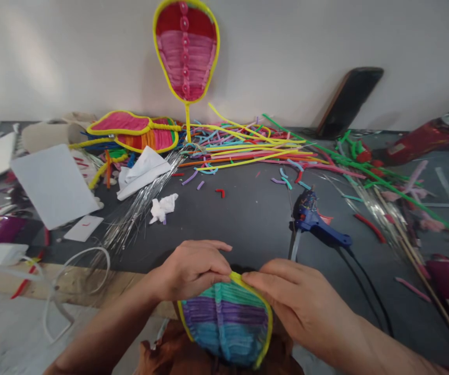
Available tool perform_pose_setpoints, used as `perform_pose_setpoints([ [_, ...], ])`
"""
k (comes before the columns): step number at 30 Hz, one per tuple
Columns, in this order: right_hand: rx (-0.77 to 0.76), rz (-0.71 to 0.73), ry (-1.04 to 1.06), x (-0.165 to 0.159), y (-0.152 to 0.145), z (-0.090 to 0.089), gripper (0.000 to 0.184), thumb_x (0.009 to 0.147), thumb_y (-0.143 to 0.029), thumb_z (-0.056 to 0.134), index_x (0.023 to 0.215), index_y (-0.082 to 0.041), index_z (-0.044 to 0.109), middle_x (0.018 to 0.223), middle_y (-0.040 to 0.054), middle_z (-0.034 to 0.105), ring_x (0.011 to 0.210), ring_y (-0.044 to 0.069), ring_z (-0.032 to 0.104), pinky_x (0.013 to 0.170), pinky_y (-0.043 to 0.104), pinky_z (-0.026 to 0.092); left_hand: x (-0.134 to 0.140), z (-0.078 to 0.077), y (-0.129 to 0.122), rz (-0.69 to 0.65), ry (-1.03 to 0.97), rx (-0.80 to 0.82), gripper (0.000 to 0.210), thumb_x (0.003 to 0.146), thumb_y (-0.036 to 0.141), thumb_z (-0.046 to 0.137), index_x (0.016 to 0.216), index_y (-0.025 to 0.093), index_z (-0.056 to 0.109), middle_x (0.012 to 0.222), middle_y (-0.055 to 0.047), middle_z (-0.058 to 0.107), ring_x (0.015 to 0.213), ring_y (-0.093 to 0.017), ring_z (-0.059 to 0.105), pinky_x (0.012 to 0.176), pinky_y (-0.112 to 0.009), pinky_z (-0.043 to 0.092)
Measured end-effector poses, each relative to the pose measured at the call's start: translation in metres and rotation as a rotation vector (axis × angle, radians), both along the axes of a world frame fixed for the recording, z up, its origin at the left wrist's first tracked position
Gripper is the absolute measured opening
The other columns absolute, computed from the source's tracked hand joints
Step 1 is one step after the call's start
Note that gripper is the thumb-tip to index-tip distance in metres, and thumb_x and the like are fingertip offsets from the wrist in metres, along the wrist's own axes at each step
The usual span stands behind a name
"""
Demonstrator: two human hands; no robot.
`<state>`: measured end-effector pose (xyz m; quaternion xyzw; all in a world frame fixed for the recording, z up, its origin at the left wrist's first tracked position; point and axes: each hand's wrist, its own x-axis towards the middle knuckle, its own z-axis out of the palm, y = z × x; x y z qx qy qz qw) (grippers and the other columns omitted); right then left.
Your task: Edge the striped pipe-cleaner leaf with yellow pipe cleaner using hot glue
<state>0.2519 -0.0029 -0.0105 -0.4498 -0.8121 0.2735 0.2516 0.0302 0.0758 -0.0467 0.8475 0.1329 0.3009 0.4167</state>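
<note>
A rounded pipe-cleaner panel in green, purple and blue bands, edged with a yellow pipe cleaner, is held close to my body at the table's front edge. My left hand pinches the yellow edging at the top of the panel, fingers pressed together. Just to the right, my right hand grips the same edging between thumb and fingertips. A small stretch of yellow shows between the two hands. Part of the left edging is hidden under my left hand.
A blue glue gun lies right of my hands. Behind are loose pipe cleaners, bundled wires, and a pink yellow-edged panel standing upright. A phone leans on the wall near a red can. A white cable hangs left.
</note>
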Motion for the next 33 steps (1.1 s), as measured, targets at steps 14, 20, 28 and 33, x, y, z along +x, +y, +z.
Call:
perform_pose_setpoints([
  [14,0.112,-0.185,0.173,-0.014,-0.015,-0.026,0.019,0.089,-0.013,0.056,0.101,-0.017,0.070,0.082,0.0055,0.069,0.072,0.015,0.064,0.065,0.025,0.055,0.000,0.004,0.000,0.065,0.138,-0.050,0.013,0.089,0.022,0.059,0.081,0.015,0.066,0.074,-0.002,0.074,0.078,-0.014,0.072,0.095,-0.030,0.053],
  [20,0.140,-0.231,0.192,-0.017,-0.019,-0.030,0.020,0.087,-0.010,0.057,0.100,-0.018,0.070,0.083,0.0056,0.069,0.073,0.015,0.064,0.065,0.026,0.055,-0.004,0.008,-0.001,0.089,0.217,-0.063,0.009,0.086,0.022,0.061,0.085,0.016,0.068,0.079,-0.002,0.075,0.097,-0.018,0.070,0.092,-0.026,0.053],
  [28,0.159,-0.260,0.166,-0.018,-0.023,-0.032,0.019,0.088,-0.012,0.057,0.101,-0.017,0.069,0.084,0.0058,0.068,0.074,0.015,0.064,0.066,0.026,0.055,-0.002,0.007,0.001,0.065,0.156,0.052,0.014,0.089,0.025,0.059,0.097,0.016,0.067,0.089,-0.005,0.076,0.084,-0.015,0.071,0.096,-0.033,0.051],
  [33,0.169,-0.274,0.157,-0.020,-0.023,-0.031,0.021,0.088,-0.012,0.057,0.106,-0.017,0.067,0.086,0.0054,0.069,0.076,0.015,0.064,0.068,0.027,0.055,0.000,0.007,0.000,0.087,0.163,0.154,0.015,0.092,0.024,0.055,0.089,0.017,0.069,0.074,-0.001,0.074,0.069,-0.013,0.070,0.090,-0.031,0.054],
])
